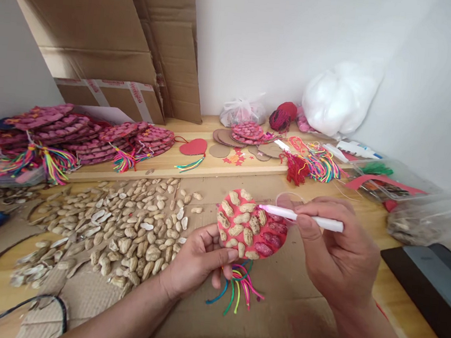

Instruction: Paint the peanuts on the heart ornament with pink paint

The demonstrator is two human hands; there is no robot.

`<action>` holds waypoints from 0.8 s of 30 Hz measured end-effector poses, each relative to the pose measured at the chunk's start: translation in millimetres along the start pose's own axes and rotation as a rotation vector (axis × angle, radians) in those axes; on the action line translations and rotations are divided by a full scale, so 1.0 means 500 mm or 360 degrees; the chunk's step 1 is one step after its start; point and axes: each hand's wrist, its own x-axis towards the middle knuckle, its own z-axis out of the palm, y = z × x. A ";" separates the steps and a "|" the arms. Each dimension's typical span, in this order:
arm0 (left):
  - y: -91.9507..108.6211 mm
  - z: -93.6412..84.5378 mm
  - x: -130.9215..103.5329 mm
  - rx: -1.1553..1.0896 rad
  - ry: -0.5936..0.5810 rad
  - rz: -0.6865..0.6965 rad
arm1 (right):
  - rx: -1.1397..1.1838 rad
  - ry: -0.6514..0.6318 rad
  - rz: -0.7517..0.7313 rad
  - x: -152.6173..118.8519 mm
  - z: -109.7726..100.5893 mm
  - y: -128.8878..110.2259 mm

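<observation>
Pen (316,220) in R hand (340,254), disc (239,229) in L hand (204,257).

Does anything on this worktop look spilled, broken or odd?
Nothing looks clearly spilled. Untidy, though: split shells lie among the loose peanuts on the cardboard, and red cutouts are scattered on the back ledge. Only some peanuts on the red disc in the left hand are pink.

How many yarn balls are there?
2. The red ball and the dark purple ball sit together by the back wall, between the small clear bag and the big white bag. Others may be hidden.
</observation>
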 end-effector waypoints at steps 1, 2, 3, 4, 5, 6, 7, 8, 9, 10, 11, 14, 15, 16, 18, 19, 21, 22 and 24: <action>0.001 0.001 0.000 -0.0009 0.0006 -0.0004 | 0.0019 -0.0006 -0.0001 -0.001 0.000 0.000; 0.002 0.001 -0.001 -0.0017 0.0008 -0.0011 | 0.0032 -0.0019 -0.0012 -0.002 0.001 -0.001; 0.002 0.001 -0.001 -0.0023 0.0005 -0.0018 | 0.0027 -0.0040 -0.0027 -0.003 0.001 -0.001; 0.002 0.001 -0.001 -0.0028 -0.0001 -0.0022 | 0.0006 -0.0063 -0.0047 -0.004 0.001 -0.001; 0.001 0.000 0.000 -0.0033 -0.0012 -0.0025 | -0.0022 -0.0082 -0.0073 -0.004 0.001 -0.001; 0.000 0.000 0.000 -0.0040 -0.0020 -0.0020 | -0.0059 -0.0097 -0.0106 -0.005 0.000 -0.001; -0.001 -0.002 0.001 -0.0049 -0.0026 -0.0010 | -0.0101 -0.0112 -0.0141 -0.005 0.000 -0.001; -0.001 -0.003 0.002 -0.0058 -0.0031 -0.0003 | -0.0142 -0.0122 -0.0174 -0.005 -0.001 0.000; -0.002 -0.003 0.003 -0.0067 -0.0035 0.0005 | -0.0176 -0.0130 -0.0207 -0.005 -0.001 0.000; -0.003 -0.004 0.004 -0.0074 -0.0040 0.0009 | -0.0201 -0.0130 -0.0236 -0.005 -0.002 0.000; -0.003 -0.004 0.004 -0.0083 -0.0043 0.0012 | -0.0219 -0.0131 -0.0264 -0.005 -0.002 -0.001; -0.002 -0.003 0.004 -0.0103 -0.0043 0.0012 | -0.0231 -0.0143 -0.0331 -0.004 -0.001 -0.005; -0.001 -0.002 0.004 -0.0106 -0.0039 0.0012 | -0.0237 -0.0161 -0.0345 -0.004 0.000 -0.006; -0.001 -0.001 0.003 -0.0107 -0.0033 0.0009 | -0.0248 -0.0178 -0.0358 -0.004 0.000 -0.008; 0.000 0.000 0.002 -0.0104 -0.0028 0.0004 | -0.0280 -0.0206 -0.0385 -0.004 0.000 -0.009; 0.000 0.000 0.002 -0.0097 -0.0025 0.0003 | -0.0298 -0.0211 -0.0401 -0.005 0.000 -0.010; 0.001 0.001 0.002 -0.0074 -0.0028 0.0008 | -0.0341 -0.0211 -0.0439 -0.008 0.000 -0.011; 0.001 0.001 0.002 -0.0064 -0.0027 0.0014 | -0.0368 -0.0216 -0.0462 -0.009 0.001 -0.012; 0.002 0.001 0.002 -0.0047 -0.0023 0.0025 | -0.0436 -0.0239 -0.0513 -0.012 0.004 -0.016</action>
